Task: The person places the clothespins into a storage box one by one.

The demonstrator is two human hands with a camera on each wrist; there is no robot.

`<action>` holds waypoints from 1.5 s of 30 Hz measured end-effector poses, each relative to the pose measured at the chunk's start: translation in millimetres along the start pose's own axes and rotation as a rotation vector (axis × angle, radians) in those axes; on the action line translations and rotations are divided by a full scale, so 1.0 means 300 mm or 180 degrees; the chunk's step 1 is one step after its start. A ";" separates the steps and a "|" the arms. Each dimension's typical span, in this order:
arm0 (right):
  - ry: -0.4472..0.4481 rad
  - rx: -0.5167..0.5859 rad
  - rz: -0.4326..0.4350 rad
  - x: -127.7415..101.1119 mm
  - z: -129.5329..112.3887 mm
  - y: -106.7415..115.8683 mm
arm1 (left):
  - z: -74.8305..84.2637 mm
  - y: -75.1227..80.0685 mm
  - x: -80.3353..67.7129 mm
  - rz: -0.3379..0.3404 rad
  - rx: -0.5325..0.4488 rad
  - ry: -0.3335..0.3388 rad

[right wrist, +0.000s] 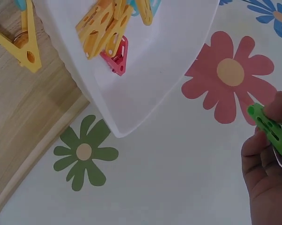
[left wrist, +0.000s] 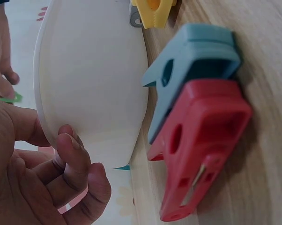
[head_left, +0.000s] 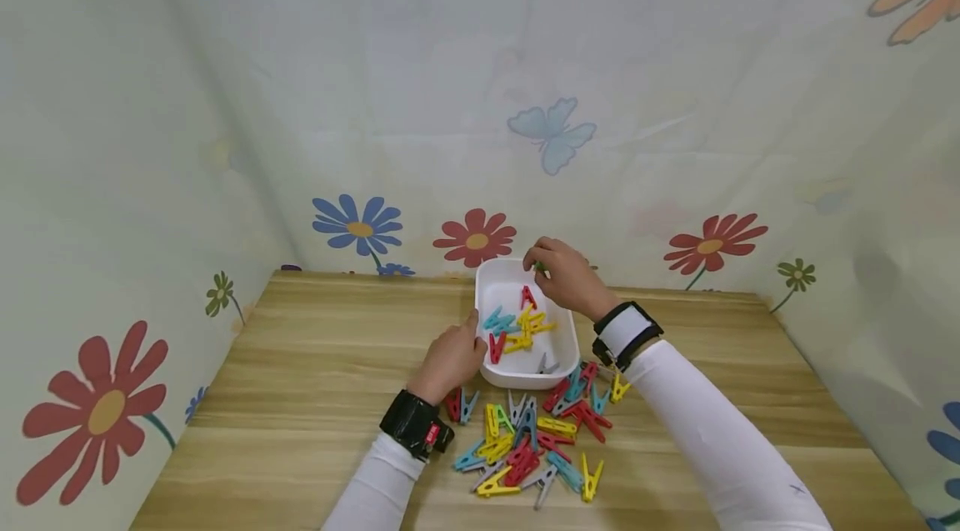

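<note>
A white plastic basket point(head_left: 525, 382) stands near the back of the table, with several red, yellow, blue and grey clothespins in it. My left hand point(head_left: 448, 360) grips the basket's left rim; in the left wrist view its fingers point(left wrist: 75, 157) curl at the edge. Over the basket's back right corner, my right hand point(head_left: 570, 279) pinches a green clothespin point(right wrist: 272, 130) between thumb and fingers. Just below my left hand, a blue clothespin point(left wrist: 190, 61) and a red clothespin point(left wrist: 204, 140) lie side by side on the table.
Many loose clothespins point(head_left: 525, 460), coloured red, yellow, blue, grey and green, lie heaped on the wooden table point(head_left: 322, 398) in front of the basket. Flower-printed white cloth point(head_left: 420, 97) hangs behind the table and along both sides.
</note>
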State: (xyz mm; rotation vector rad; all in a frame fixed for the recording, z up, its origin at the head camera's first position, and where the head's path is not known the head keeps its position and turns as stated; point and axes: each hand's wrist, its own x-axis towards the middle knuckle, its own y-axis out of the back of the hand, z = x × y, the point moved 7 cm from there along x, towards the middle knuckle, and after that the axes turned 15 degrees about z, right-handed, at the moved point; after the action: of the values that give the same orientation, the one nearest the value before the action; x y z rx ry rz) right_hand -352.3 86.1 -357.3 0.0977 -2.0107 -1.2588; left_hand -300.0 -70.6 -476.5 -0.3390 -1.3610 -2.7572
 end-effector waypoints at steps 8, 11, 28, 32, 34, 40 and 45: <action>-0.0371 -0.0175 -0.0610 -0.037 0.038 -0.063 | 0.001 -0.005 0.002 -0.0009 -0.0021 0.0016; -0.0297 -0.0229 -0.0554 -0.049 0.029 -0.034 | -0.004 -0.007 0.003 0.0007 -0.0020 0.0012; 0.0398 -0.0486 -0.0164 -0.302 -0.171 0.254 | -0.010 -0.014 0.001 -0.0149 -0.0033 0.0223; 0.0421 -0.0477 -0.0308 -0.404 -0.188 0.237 | -0.009 -0.013 0.000 -0.0159 -0.0032 0.0254; 0.0356 -0.0419 -0.0454 -0.452 -0.191 0.215 | -0.009 -0.014 0.000 -0.0158 -0.0011 0.0242; -0.0044 -0.0149 -0.1119 -0.571 -0.185 0.132 | -0.009 -0.015 0.000 -0.0143 -0.0017 0.0217; -0.0339 0.0058 -0.1734 -0.662 -0.167 0.045 | -0.009 -0.018 -0.001 -0.0161 -0.0037 0.0245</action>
State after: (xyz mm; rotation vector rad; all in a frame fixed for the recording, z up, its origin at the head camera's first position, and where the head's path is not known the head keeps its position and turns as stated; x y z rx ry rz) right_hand -174.5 140.9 -444.2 0.6348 -2.1658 -1.6010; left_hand -300.9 -69.5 -482.4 -0.1993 -1.3543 -2.7880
